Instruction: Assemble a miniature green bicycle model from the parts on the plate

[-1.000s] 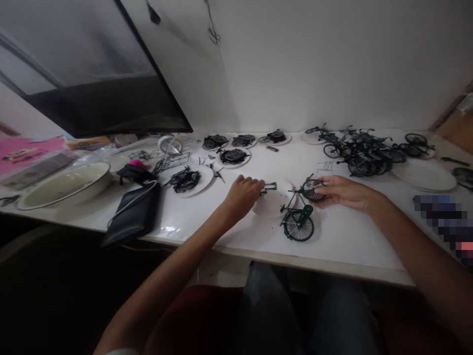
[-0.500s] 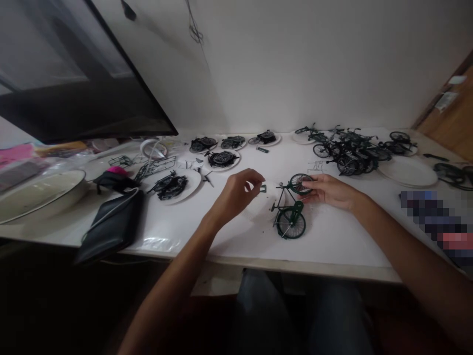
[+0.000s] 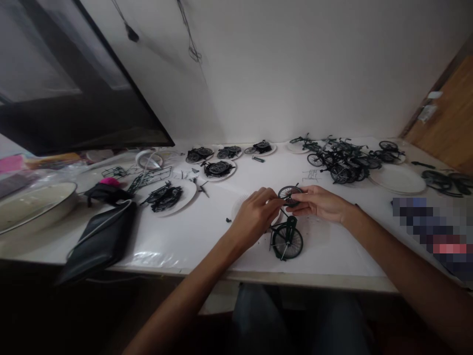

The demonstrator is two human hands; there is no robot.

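Note:
A dark green model bicycle (image 3: 287,241) lies at the middle front of the table, its spoked rear wheel towards me. My right hand (image 3: 320,203) is closed on its front wheel (image 3: 288,194), thumb and fingers gripping the rim from the right. From the left, my left hand (image 3: 258,211) reaches over the handlebar end. Its fingers are pinched together against the front wheel; whatever lies between the fingertips is hidden. Behind my left hand, a white plate (image 3: 239,203) is partly covered. A small dark piece (image 3: 228,220) rests left of that hand.
Many finished model bicycles (image 3: 343,160) are heaped at the back right beside a white plate (image 3: 397,178). Plates of dark parts (image 3: 166,197) stand left and behind. A black pouch (image 3: 98,236), an enamel basin (image 3: 37,204) and a large screen (image 3: 84,93) take up the left.
My left hand has moved right and down from above the small plate to the bicycle's front wheel. My right hand keeps its hold on the wheel. The camera view has shifted slightly.

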